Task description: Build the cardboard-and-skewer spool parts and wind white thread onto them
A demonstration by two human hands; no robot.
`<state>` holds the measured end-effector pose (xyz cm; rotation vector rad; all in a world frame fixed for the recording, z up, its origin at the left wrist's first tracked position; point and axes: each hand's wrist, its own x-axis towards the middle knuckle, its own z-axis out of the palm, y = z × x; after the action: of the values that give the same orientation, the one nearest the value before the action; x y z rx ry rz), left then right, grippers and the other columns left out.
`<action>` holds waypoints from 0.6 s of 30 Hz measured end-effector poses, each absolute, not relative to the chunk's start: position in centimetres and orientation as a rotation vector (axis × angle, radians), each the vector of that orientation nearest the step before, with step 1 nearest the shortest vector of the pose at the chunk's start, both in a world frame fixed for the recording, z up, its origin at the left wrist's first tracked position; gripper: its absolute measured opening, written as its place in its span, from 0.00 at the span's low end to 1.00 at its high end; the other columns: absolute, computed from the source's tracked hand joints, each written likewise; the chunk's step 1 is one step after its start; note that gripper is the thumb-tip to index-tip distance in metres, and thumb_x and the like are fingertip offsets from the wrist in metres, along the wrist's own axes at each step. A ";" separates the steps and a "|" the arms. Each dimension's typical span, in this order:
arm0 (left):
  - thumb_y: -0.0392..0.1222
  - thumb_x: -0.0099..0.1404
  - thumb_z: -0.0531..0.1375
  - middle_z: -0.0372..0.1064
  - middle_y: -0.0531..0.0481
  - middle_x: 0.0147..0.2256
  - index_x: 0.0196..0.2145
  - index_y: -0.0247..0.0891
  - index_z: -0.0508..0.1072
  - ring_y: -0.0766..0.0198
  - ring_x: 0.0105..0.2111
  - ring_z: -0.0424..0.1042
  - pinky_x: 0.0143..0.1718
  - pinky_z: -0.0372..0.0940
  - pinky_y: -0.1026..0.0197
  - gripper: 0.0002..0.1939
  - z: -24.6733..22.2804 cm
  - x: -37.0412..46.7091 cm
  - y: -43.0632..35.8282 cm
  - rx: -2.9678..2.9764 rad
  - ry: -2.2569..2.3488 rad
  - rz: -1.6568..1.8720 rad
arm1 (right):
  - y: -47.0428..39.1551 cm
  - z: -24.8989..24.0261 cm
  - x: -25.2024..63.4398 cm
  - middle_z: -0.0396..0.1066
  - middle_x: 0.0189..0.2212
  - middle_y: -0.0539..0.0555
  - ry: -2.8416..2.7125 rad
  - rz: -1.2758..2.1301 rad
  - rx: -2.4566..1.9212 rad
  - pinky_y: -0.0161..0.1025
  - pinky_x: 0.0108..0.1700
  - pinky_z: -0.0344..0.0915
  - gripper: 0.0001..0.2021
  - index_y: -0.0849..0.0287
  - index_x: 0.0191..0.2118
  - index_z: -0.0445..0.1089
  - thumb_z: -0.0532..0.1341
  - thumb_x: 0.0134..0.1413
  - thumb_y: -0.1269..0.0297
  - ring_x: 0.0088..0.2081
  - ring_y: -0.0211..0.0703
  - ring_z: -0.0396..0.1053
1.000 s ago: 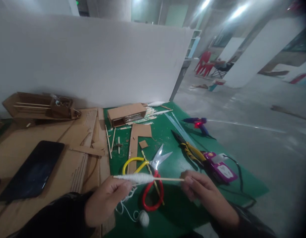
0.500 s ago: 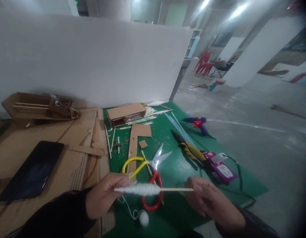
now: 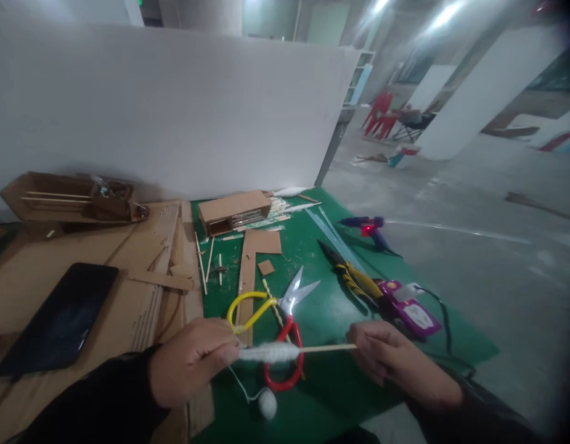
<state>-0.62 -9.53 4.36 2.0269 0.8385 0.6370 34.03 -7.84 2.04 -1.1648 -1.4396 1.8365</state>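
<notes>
Between my hands a thin wooden stick [image 3: 328, 349] lies level, with white yarn [image 3: 273, 352] wound thickly around its left part. My left hand [image 3: 195, 357] is closed on the left end of the wound stick, thumb along the yarn. My right hand [image 3: 381, 354] pinches the bare right end. A loose strand runs from my left hand down to a small white yarn ball [image 3: 267, 404] on the green table. Right behind the stick lie open scissors [image 3: 289, 302] with one yellow and one red handle, partly hidden by the yarn.
Pliers [image 3: 358, 280], a purple power strip [image 3: 409, 308] and a glue gun [image 3: 368, 227] lie at the right. Cardboard pieces [image 3: 264, 242] and a cardboard box [image 3: 233, 211] sit farther back. A black phone [image 3: 58, 317] rests on cardboard at the left. A white panel [image 3: 169, 111] stands behind.
My left hand has closed over the stick's left end, covering the tip that showed before. My right hand still pinches the other end, slightly higher. The yarn ball has barely shifted.
</notes>
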 end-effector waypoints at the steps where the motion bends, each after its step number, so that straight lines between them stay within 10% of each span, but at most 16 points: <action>1: 0.49 0.73 0.42 0.50 0.56 0.21 0.22 0.39 0.52 0.65 0.25 0.55 0.30 0.49 0.61 0.22 4.3 -0.7 -9.5 2.081 0.830 0.653 | -7.7 2.4 34.1 0.55 0.12 0.44 -1.460 1.810 -1.201 0.32 0.19 0.43 0.27 0.60 0.17 0.59 0.63 0.50 0.42 0.14 0.29 0.51; 18: 0.43 0.72 0.47 0.59 0.56 0.20 0.21 0.38 0.61 0.68 0.22 0.62 0.26 0.49 0.64 0.21 2.9 -0.4 -10.4 2.217 1.250 0.580 | -9.6 6.2 33.3 0.62 0.17 0.50 -1.533 1.098 -1.388 0.33 0.23 0.56 0.24 0.59 0.19 0.65 0.59 0.57 0.46 0.21 0.36 0.60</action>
<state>-0.40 -10.35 2.88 2.2169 1.2502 0.5799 33.35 -9.61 6.17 -1.3877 -1.5331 1.0982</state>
